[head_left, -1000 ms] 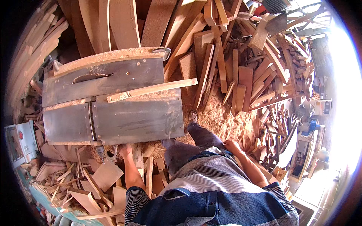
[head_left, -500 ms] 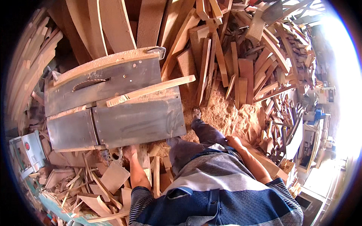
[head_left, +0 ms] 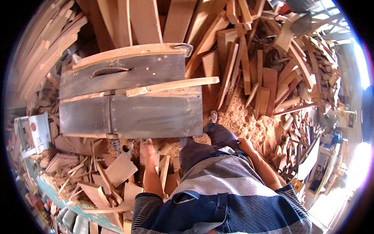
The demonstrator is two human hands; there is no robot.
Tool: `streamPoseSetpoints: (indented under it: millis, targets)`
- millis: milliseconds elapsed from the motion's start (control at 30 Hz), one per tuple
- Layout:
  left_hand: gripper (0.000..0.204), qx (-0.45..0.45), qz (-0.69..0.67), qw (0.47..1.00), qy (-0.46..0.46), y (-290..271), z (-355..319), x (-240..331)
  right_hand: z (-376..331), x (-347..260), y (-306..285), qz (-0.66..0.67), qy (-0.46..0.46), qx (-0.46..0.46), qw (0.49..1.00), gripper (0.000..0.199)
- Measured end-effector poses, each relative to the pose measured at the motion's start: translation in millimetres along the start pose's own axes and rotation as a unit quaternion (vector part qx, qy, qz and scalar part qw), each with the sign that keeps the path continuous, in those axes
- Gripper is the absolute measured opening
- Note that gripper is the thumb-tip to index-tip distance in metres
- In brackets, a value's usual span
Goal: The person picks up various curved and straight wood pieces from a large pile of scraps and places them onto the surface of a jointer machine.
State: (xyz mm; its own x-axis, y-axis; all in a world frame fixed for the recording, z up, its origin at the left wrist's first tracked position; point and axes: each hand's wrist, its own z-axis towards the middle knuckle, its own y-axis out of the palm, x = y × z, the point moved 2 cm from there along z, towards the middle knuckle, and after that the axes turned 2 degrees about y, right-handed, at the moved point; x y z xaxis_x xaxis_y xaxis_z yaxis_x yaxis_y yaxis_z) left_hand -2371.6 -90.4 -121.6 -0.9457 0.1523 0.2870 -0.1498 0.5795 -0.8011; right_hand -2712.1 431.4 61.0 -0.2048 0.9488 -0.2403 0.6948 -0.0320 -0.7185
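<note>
Offcuts (head_left: 121,170), sawdust (head_left: 249,128), strip (head_left: 171,86) on saw table (head_left: 156,117)

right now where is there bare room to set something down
The metal tabletop looks bare toward its near edge, either side of the cross slot, short of the loose wood strip. Crowded: wood offcuts left of the left hand, boards past the far edge.

Woodworking shop: saw table (head_left: 156,114), stacked boards (head_left: 54,50), offcut heaps (head_left: 120,171), sawdust (head_left: 247,126).
</note>
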Motion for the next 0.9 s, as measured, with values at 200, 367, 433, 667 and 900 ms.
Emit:
streamPoseSetpoints:
  millis: [200, 367, 433, 667, 900]
  targets:
    - [0.056, -0.173, 0.083, 0.978, 0.085, -31, -126, 116, 31, 3, -20, 0.028, -0.004, 0.075, 0.997, 0.025]
    - [0.047, -0.237, -0.038, 0.954, 0.181, -52, -160, 194, 95, 25, -43, 0.082, 0.016, 0.088, 0.993, 0.021]
    - [0.042, -0.168, -0.038, 0.956, 0.236, -83, -166, 259, 124, 32, -56, 0.102, 0.008, 0.108, 0.989, 0.021]
    - [0.064, -0.029, 0.063, 0.974, 0.216, -103, -175, 413, 240, 47, -104, 0.155, 0.042, 0.083, 0.983, 0.022]
    - [0.074, -0.023, 0.18, 0.954, 0.238, -50, -161, 441, 284, 72, -136, 0.202, 0.034, 0.069, 0.976, 0.022]
